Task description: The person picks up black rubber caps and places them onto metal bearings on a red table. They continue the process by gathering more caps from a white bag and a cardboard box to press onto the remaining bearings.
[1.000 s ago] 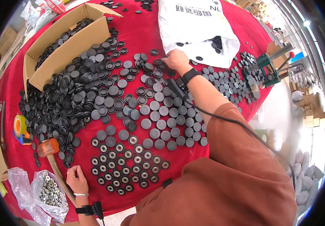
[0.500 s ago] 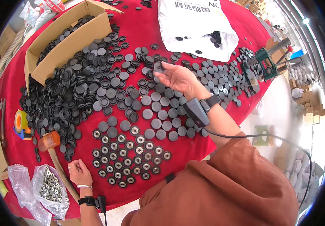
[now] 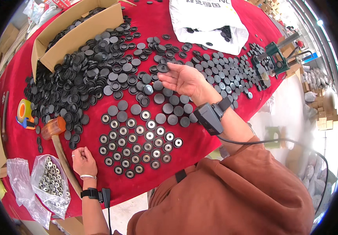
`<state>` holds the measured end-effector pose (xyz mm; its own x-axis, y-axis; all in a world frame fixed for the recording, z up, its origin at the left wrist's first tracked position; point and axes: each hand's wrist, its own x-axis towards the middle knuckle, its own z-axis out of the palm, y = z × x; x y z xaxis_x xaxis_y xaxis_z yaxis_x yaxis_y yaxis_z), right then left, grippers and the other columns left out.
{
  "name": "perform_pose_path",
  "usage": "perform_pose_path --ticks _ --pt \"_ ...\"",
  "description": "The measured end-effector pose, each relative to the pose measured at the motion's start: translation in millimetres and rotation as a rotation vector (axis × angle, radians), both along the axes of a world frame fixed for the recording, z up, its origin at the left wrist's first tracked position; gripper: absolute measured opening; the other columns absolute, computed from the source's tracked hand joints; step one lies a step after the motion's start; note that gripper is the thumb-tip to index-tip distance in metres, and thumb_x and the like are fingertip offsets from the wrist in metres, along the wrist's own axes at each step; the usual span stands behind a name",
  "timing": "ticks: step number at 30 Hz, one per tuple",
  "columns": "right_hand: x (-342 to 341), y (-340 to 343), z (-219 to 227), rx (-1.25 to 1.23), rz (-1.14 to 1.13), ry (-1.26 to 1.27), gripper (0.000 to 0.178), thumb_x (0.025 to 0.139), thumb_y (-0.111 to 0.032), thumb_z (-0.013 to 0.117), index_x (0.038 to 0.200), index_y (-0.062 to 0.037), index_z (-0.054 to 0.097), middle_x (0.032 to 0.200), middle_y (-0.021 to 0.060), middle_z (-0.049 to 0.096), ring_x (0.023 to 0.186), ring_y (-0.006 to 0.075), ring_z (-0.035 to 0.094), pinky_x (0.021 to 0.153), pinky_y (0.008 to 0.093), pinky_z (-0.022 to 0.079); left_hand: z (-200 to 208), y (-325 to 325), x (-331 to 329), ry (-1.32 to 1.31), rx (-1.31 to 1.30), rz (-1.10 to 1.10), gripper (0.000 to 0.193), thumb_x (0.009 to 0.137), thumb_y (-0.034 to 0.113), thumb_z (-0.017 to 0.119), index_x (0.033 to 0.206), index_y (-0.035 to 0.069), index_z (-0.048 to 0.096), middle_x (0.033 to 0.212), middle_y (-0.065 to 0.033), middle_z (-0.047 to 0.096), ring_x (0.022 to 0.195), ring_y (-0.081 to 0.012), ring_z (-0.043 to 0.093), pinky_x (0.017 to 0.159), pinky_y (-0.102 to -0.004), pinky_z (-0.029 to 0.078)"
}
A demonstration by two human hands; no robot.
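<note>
My right hand [image 3: 184,80] is over the middle of the table, palm partly turned up. Between its thumb and fingers is a black round cap [image 3: 163,68], tilted so its rim and raised centre show. Loose black caps [image 3: 171,109] lie below and around that hand, mostly flat side up. At the lower left my left hand [image 3: 84,162] rests on the red cloth with its fingers curled in; whatever is inside them, if anything, is hidden. Beside it lies a mallet [image 3: 55,128] with an orange head and wooden handle. To its right are several black caps with metal rings [image 3: 136,148] set in them.
A cardboard box [image 3: 83,37] of caps stands at the far left above a large heap [image 3: 65,92]. A white sack [image 3: 208,23] spills caps at the back. A green hand press [image 3: 273,60] stands right. A tape dispenser [image 3: 26,113] and a bag of metal rings [image 3: 52,180] lie left.
The whole view has shifted slightly. The cap in my right hand has tilted, showing its rim and hollow side more. My left hand stays curled beside the mallet.
</note>
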<state>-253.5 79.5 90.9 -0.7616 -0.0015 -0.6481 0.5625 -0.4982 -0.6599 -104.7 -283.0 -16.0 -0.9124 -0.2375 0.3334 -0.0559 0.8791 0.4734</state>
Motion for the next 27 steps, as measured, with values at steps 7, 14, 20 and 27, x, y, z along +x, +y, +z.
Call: perform_pose_path --ticks 7,14,20,27 --pt "9 -13 7 0.004 0.014 0.033 0.025 0.094 -0.014 0.044 0.114 0.0018 0.045 0.105 0.019 0.057 0.095 0.0295 0.061 0.078 0.0389 0.053 -1 0 0 0.007 0.015 -0.001 0.011 0.083 0.013 0.06 0.076 0.007 0.053 0.069 -0.004 0.052 0.058 -0.0186 0.052 0.053 -0.0321 0.043" --pt "15 -16 10 0.023 0.027 0.058 0.028 0.094 -0.014 0.042 0.117 0.0025 0.044 0.107 0.0202 0.056 0.096 0.0301 0.06 0.079 0.0387 0.052 -1 1 -1 -0.007 0.019 0.009 0.012 0.083 0.014 0.06 0.076 0.008 0.053 0.068 -0.0035 0.051 0.058 -0.0186 0.052 0.053 -0.0325 0.044" --pt "23 -20 16 0.033 0.026 0.074 0.028 0.095 -0.013 0.041 0.117 0.0032 0.044 0.108 0.0202 0.056 0.097 0.03 0.06 0.08 0.0385 0.052 0 -1 -1 0.0 0.027 0.001 0.012 0.082 0.013 0.06 0.075 0.008 0.053 0.068 -0.0033 0.051 0.059 -0.019 0.052 0.053 -0.0332 0.043" --pt "33 -25 16 0.006 -0.003 0.057 0.026 0.094 -0.013 0.043 0.114 0.0036 0.045 0.108 0.0202 0.056 0.096 0.03 0.06 0.08 0.0378 0.053 2 3 0 -0.02 0.025 0.01 0.012 0.082 0.014 0.06 0.074 0.008 0.053 0.068 -0.0036 0.052 0.059 -0.0195 0.052 0.053 -0.0335 0.043"
